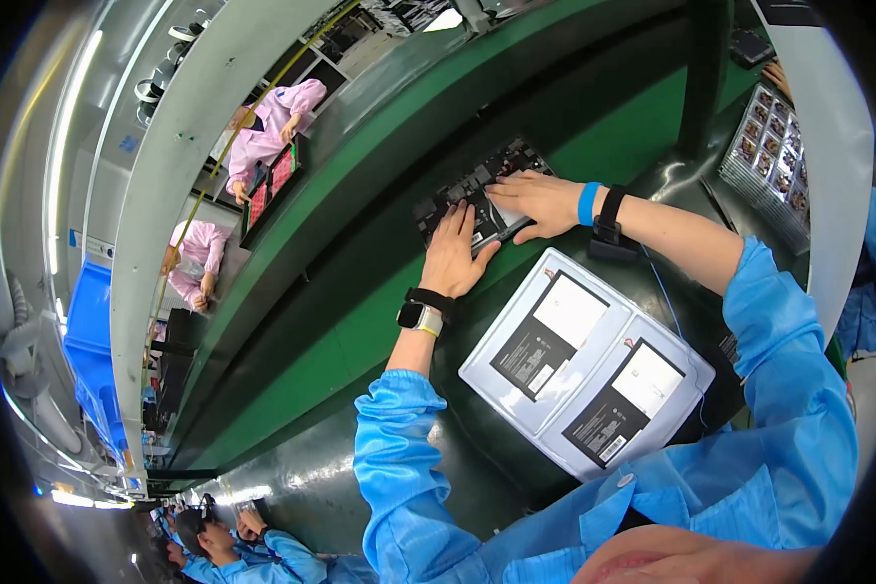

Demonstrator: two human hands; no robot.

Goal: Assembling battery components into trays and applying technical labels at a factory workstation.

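On the green bench lies a dark, flat electronics chassis (521, 154), like a laptop's bottom half with its inner parts exposed. My left hand (453, 258) rests on its near left part with the fingers stretched out flat. Beside it, my right hand (540, 201) presses flat on the chassis, fingers together and pointing left. Between the hands shows part of a black and silver flat piece, perhaps a battery pack, mostly covered by my fingers. Closer to me sits a white plastic tray (476, 373) with two flat black-and-white battery packs, one (529, 362) left and one (603, 420) right.
Stacked clear trays of small parts (771, 146) stand at the right, near a green post (703, 78). A thin blue cord (664, 292) runs from my right wristband past the white tray. Across the bench, people in pink (263, 136) work; a person in blue (248, 555) sits lower left.
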